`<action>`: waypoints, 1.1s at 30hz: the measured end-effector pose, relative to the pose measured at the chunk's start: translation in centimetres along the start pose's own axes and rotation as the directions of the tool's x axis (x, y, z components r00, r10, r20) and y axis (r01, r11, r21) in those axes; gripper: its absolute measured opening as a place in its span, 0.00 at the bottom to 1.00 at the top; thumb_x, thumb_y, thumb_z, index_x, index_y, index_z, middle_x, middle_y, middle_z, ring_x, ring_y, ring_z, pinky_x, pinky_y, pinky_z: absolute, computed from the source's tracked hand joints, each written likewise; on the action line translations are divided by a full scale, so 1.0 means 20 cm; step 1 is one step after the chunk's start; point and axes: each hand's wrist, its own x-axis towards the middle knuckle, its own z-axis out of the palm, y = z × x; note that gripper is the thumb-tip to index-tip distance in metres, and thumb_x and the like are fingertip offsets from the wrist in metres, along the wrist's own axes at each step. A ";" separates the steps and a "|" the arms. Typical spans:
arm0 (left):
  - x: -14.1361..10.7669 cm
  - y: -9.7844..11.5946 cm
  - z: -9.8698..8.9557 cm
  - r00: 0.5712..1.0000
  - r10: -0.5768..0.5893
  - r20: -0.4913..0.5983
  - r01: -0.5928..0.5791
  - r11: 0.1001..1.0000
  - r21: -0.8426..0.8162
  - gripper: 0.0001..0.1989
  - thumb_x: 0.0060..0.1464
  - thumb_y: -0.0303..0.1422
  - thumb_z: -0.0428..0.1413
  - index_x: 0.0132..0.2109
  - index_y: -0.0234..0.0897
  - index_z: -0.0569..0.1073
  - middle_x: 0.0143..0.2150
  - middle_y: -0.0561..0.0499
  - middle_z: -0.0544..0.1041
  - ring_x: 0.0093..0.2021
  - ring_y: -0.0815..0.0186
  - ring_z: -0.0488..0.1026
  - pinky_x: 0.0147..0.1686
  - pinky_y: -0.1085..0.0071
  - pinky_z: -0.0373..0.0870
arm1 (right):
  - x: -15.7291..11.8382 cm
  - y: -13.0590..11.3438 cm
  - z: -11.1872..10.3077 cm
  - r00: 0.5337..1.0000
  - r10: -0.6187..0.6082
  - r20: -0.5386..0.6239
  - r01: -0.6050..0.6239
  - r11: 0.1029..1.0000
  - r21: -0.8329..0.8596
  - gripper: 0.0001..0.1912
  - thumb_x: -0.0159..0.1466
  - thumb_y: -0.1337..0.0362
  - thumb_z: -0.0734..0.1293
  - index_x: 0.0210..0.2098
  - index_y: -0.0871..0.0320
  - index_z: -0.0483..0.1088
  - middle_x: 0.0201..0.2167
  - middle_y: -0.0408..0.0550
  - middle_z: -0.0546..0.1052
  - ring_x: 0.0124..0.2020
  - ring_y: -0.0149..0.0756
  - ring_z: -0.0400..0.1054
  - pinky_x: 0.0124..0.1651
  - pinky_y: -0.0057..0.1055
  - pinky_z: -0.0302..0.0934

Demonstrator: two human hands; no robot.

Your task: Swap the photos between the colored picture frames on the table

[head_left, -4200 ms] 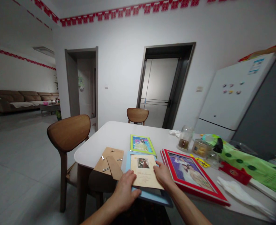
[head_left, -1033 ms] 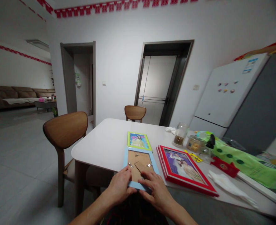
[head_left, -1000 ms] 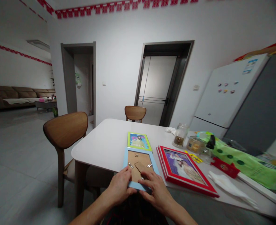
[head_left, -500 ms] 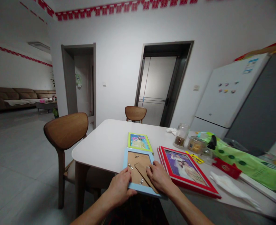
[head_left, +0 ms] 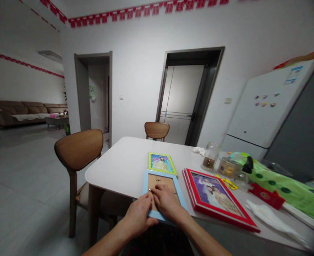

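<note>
A light-blue picture frame (head_left: 182, 195) lies back side up at the table's near edge, its brown backing board (head_left: 167, 181) and small metal clips showing. My left hand (head_left: 139, 213) grips the frame's lower left side, thumb at the near edge and fingertips by the left clip. Over the board rests my right hand (head_left: 167, 202), its fingers bent together at that same clip; whatever they pinch is too small to make out. Beyond is a green-framed picture (head_left: 161, 162), touching or nearly touching the blue frame. Red-framed pictures (head_left: 218, 195) are stacked at the right.
On the right of the white table (head_left: 119, 167) stand a glass jar (head_left: 210, 156), a container of yellow food (head_left: 228, 167), a red item (head_left: 266, 196), a crumpled tissue (head_left: 274, 218) and a green bag (head_left: 287, 188). Wooden chairs (head_left: 79, 149) stand left and behind.
My right hand has moved left across the backing board to the left clip, beside my left hand. The view has shifted slightly left, so things appear farther right.
</note>
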 end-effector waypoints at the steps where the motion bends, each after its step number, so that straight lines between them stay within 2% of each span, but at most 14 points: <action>1: 0.00 0.00 0.00 1.000 0.001 -0.001 -0.001 1.000 -0.007 0.19 0.40 0.34 0.59 0.41 0.39 0.65 0.51 0.48 0.65 0.53 0.59 0.58 0.51 0.68 0.55 | 0.01 -0.01 0.01 1.000 -0.017 0.005 0.017 1.000 -0.002 0.15 0.59 0.65 0.54 0.41 0.54 0.68 0.42 0.50 0.67 0.45 0.37 0.57 0.44 0.30 0.48; 8: -0.01 -0.01 -0.02 0.999 0.035 -0.022 -0.035 0.999 -0.018 0.20 0.39 0.35 0.60 0.42 0.38 0.64 0.51 0.48 0.65 0.50 0.61 0.61 0.49 0.70 0.57 | 0.02 -0.04 -0.01 0.986 -0.138 0.096 0.147 0.985 -0.094 0.12 0.60 0.64 0.54 0.34 0.56 0.68 0.36 0.50 0.68 0.39 0.36 0.57 0.38 0.30 0.48; 13: -0.02 -0.01 -0.02 0.999 0.032 -0.026 -0.033 0.999 -0.022 0.22 0.39 0.35 0.60 0.43 0.37 0.64 0.50 0.49 0.65 0.49 0.62 0.62 0.48 0.72 0.57 | 0.04 -0.04 -0.01 0.987 -0.142 0.072 0.146 0.988 -0.045 0.12 0.59 0.64 0.55 0.33 0.56 0.69 0.35 0.49 0.70 0.39 0.36 0.59 0.38 0.29 0.49; 17: -0.03 -0.01 -0.03 1.000 -0.008 0.008 0.008 1.000 -0.003 0.21 0.40 0.36 0.60 0.44 0.37 0.65 0.53 0.46 0.63 0.53 0.60 0.59 0.51 0.72 0.55 | 0.13 0.03 0.00 0.999 0.036 0.017 -0.037 0.998 0.043 0.14 0.58 0.63 0.55 0.35 0.57 0.70 0.35 0.49 0.72 0.38 0.33 0.62 0.39 0.26 0.50; 20: -0.04 -0.01 -0.04 1.000 -0.005 0.006 0.005 1.000 -0.008 0.22 0.41 0.36 0.59 0.44 0.37 0.65 0.54 0.46 0.63 0.55 0.60 0.57 0.51 0.72 0.54 | 0.20 0.10 0.02 0.983 0.179 -0.028 -0.178 0.983 0.042 0.15 0.57 0.64 0.56 0.39 0.58 0.70 0.36 0.50 0.73 0.38 0.34 0.64 0.38 0.26 0.51; 24: -0.05 0.00 -0.04 1.000 -0.006 0.003 0.006 1.000 -0.016 0.20 0.40 0.35 0.60 0.42 0.37 0.65 0.52 0.45 0.64 0.55 0.60 0.56 0.51 0.71 0.55 | 0.27 0.17 0.04 0.953 0.298 -0.049 -0.297 0.955 0.026 0.12 0.56 0.64 0.58 0.33 0.58 0.72 0.33 0.50 0.75 0.35 0.34 0.66 0.34 0.26 0.52; 29: -0.06 -0.01 -0.04 1.000 -0.024 -0.002 0.024 0.999 -0.026 0.21 0.38 0.35 0.61 0.41 0.36 0.66 0.53 0.45 0.64 0.55 0.60 0.57 0.51 0.71 0.55 | 0.32 0.21 0.06 0.941 0.339 -0.004 -0.338 0.940 0.055 0.12 0.54 0.58 0.61 0.27 0.57 0.73 0.26 0.48 0.76 0.29 0.32 0.67 0.28 0.25 0.51; 33: -0.07 -0.02 -0.04 1.000 -0.015 -0.020 0.014 0.999 -0.052 0.21 0.39 0.34 0.59 0.43 0.37 0.65 0.53 0.45 0.64 0.55 0.61 0.57 0.51 0.70 0.55 | 0.35 0.22 0.07 0.933 0.359 0.022 -0.360 0.929 0.084 0.12 0.53 0.56 0.62 0.25 0.57 0.73 0.25 0.47 0.76 0.28 0.31 0.67 0.27 0.24 0.50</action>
